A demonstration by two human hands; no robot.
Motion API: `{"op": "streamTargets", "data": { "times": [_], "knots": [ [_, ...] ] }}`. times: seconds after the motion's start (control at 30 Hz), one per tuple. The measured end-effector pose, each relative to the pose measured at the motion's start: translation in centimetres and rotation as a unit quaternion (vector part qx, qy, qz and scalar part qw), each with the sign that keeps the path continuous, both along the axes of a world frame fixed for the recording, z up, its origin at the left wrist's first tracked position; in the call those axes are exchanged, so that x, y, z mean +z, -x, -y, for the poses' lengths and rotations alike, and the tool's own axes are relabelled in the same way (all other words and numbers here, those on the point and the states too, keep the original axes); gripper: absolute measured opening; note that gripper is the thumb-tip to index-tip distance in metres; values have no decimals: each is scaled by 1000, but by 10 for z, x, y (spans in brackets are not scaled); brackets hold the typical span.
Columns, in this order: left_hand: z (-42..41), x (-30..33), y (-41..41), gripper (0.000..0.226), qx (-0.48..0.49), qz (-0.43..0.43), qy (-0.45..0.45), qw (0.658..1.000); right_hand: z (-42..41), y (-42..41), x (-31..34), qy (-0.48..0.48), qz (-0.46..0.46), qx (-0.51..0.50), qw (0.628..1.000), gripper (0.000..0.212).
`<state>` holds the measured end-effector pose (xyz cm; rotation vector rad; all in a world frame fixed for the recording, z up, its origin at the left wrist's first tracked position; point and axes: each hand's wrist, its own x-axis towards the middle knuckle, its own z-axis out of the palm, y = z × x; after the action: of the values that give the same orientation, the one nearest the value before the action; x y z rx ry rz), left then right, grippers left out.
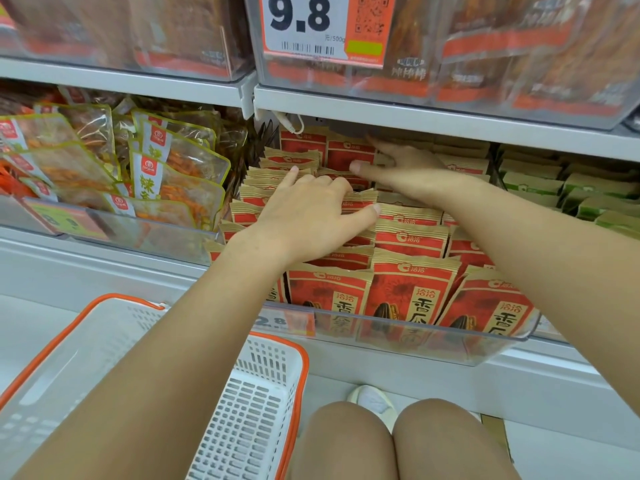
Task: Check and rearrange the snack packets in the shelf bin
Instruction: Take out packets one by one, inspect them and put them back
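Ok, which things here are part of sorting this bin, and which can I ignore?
In the job:
- red and tan snack packets
- clear shelf bin holding them
- left hand, fingers among the packet tops
- right hand, reaching to the back rows

Just lying about:
- white basket
- yellow-edged packets
- green packets
- 9.8 price tag

Both bare forearms are stretched toward mid-frame, the left hand laid palm-down with fingers curled, the right hand reached farther, thumb extended leftward.
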<state>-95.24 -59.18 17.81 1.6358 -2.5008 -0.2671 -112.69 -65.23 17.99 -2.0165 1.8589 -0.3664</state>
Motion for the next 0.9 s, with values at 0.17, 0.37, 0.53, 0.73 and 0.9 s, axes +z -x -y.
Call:
{"op": "streamTargets", "data": {
  "times": [0.17, 0.37, 0.53, 0.73, 0.9],
  "knots": [
    [1, 0, 1, 67, -1, 2, 0, 1000, 6, -10, 0, 51, -11, 28, 998, 81],
    [1, 1, 0, 66, 0, 2, -2, 1000, 14, -19, -4, 70, -39, -14, 997, 22],
    [0, 2, 1, 66, 0, -1, -2, 1000, 4, -16, 3, 124, -35, 0, 992, 24],
    [-21, 12, -9, 53, -11, -30, 34, 999, -28, -12, 10, 134, -10, 47, 990, 24],
    [-60, 29, -26, 37, 16, -132, 121, 984, -61, -9, 23, 208, 65, 39, 975, 16]
  ]
}}
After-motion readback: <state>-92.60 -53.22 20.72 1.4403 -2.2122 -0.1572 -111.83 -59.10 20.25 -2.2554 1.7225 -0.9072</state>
